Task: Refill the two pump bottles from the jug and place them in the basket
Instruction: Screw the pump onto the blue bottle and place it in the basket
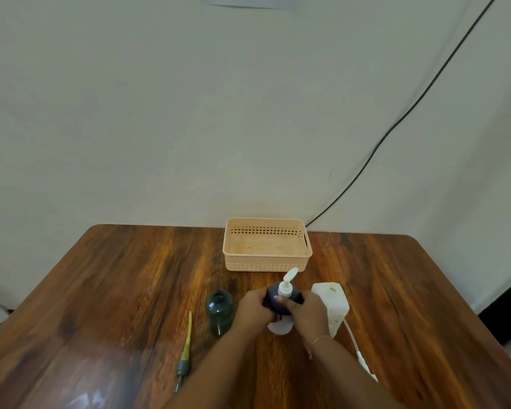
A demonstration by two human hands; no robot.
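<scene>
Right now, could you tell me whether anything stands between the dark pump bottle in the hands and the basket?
Nothing visible does. The dark pump bottle, held by the left hand and right hand, sits just in front of the empty basket, with only bare table between.

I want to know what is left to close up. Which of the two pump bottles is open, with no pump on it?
The dark green bottle, standing alone left of the hands. Its pump lies on the table; the dark purple bottle carries its white pump.
</scene>
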